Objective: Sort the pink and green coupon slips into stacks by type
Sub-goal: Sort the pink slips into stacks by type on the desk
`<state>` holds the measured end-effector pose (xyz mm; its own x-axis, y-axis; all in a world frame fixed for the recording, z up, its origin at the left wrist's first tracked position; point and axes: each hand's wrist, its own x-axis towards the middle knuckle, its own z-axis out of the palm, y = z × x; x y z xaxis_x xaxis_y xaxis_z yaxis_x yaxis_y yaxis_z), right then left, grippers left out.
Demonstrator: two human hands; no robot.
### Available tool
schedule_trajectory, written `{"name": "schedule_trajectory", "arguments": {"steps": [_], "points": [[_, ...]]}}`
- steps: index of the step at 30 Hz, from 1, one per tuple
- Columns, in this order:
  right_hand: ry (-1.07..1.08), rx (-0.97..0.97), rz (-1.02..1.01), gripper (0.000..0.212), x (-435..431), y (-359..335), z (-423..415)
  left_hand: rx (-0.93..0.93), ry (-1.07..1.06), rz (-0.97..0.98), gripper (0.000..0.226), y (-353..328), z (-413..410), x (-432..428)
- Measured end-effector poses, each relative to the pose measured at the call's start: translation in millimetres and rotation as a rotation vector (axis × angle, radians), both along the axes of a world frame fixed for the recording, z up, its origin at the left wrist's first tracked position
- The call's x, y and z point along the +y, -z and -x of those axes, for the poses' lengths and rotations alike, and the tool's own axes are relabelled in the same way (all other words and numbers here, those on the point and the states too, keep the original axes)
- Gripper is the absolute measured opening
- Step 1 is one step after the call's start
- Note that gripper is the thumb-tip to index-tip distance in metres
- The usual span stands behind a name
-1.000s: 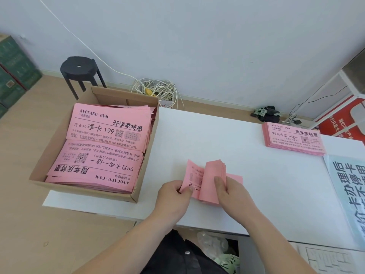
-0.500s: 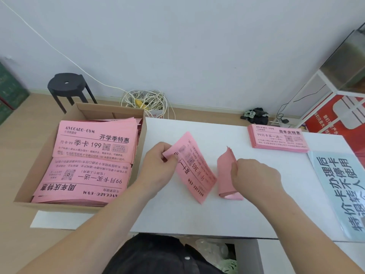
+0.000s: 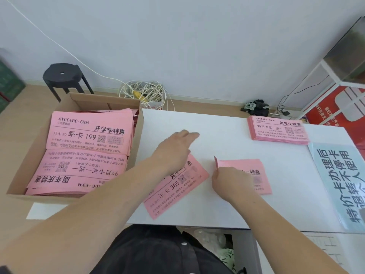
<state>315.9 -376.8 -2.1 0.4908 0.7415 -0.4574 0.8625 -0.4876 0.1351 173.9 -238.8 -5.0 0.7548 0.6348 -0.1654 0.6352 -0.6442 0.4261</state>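
Head view. The left grip [image 3: 173, 149], fingers straight and holding nothing, reaches over the far end of a loose pink slip [image 3: 177, 192]. The slip lies flat on the counter [image 3: 217, 131], its long axis slanting from near-left to far-right; contact cannot be told. The right grip [image 3: 229, 182] pinches the lifted left edge of the unsorted bundle [image 3: 246, 165], which extends rightward from it. The sorted stack [image 3: 278, 130] sits far right, well apart, nearer the right grip; the box [image 3: 19, 175] of slips lies left, nearer the left grip

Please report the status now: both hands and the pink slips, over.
Left hand open, above the single slip. Right hand pinches small pile. Another stack lies apart, far right.
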Motion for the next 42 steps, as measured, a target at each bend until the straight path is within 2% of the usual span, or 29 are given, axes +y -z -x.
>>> {"name": "schedule_trajectory", "arguments": {"steps": [1,3,7,10,15,18,20,22,24,26,28,31,33,36,40,42], "points": [[-0.003,0.002,-0.013,0.036,-0.9,3.1,0.1,0.005,-0.072,-0.01,0.044,-0.4,10.2,-1.4],[-0.026,-0.001,-0.021,0.037,0.3,8.2,0.7,0.181,-0.17,-0.015,0.026,-3.1,36.2,-15.2],[-0.042,0.016,-0.036,0.045,5.1,17.7,4.1,0.477,-0.144,0.032,0.049,7.2,58.9,-74.4],[0.002,-0.003,-0.075,0.053,3.7,25.3,-2.7,0.545,-0.109,-0.068,0.074,27.4,54.5,-98.4],[0.066,-0.042,-0.03,0.055,-0.5,19.3,-24.5,0.299,0.053,-0.002,0.065,49.5,68.2,-81.2],[0.059,-0.054,-0.04,0.054,-2.9,10.3,-23.6,0.166,-0.107,0.051,0.066,44.8,81.1,-67.6],[-0.015,-0.037,-0.125,0.046,-4.6,4.7,-11.1,0.129,-0.224,0.072,0.068,39.6,87.6,-61.7],[-0.148,0.097,-0.254,0.039,-7.7,6.3,10.5,0.144,-0.274,0.097,0.069,37.6,89.5,-57.1],[-0.264,0.217,-0.277,0.039,-11.7,16.0,30.8,0.184,-0.321,0.128,0.066,34.9,86.0,-54.5],[-0.291,0.239,-0.217,0.046,-15.1,26.1,39.5,0.246,-0.348,0.145,0.059,31.4,80.0,-53.9],[-0.283,0.217,-0.209,0.05,-17.8,30.1,40.3,0.222,-0.406,0.189,0.052,30.6,78.2,-54.1],[-0.292,0.187,-0.201,0.049,-18.8,29.8,41.5,-0.065,-0.61,0.418,0.022,26.6,82.2,-58.8],[-0.272,0.2,-0.196,0.047,-16.9,29.1,42.1,-0.203,-0.687,0.487,0.002,24.5,88.9,-67.7],[-0.242,0.238,-0.186,0.046,-15.2,25.8,40.8,-0.243,-0.695,0.46,0.024,23.0,97.0,-82.4],[-0.177,0.292,-0.168,0.047,-18.9,19.4,42.5,-0.373,-0.706,0.508,0.026,29.0,95.7,-90.3],[-0.068,0.442,-0.193,0.047,-19.2,10.8,44.5,-0.403,-0.692,0.505,0.023,28.9,89.7,-92.7]]}}
